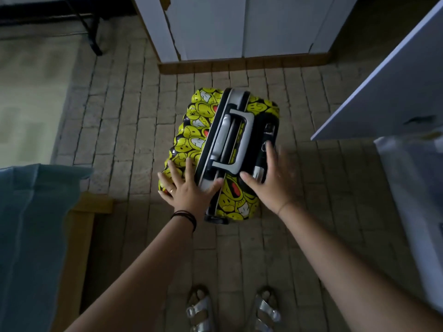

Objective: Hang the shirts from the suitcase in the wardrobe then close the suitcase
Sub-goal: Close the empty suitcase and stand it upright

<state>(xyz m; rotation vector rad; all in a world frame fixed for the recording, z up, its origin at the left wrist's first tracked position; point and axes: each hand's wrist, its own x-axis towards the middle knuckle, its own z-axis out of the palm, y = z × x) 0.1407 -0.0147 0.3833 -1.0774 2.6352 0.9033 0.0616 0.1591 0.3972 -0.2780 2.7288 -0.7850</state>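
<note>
1. head view: smiley-print suitcase (191, 142) stands upright, closed, under my fingers (188, 165).
2. left hand (185, 190) and right hand (271, 180) lie flat, fingers spread, clasping nothing, flanking its handle (236, 137); steadying it, i judge.

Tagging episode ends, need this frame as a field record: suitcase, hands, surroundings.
suitcase: yellow smiley-print suitcase, shut, on edge on brick floor, grey handle up
left hand: flat on left shell, fingers spread
right hand: flat on right side, fingers spread
wardrobe: white, beyond the suitcase
feet: silver sandals, near edge
</note>
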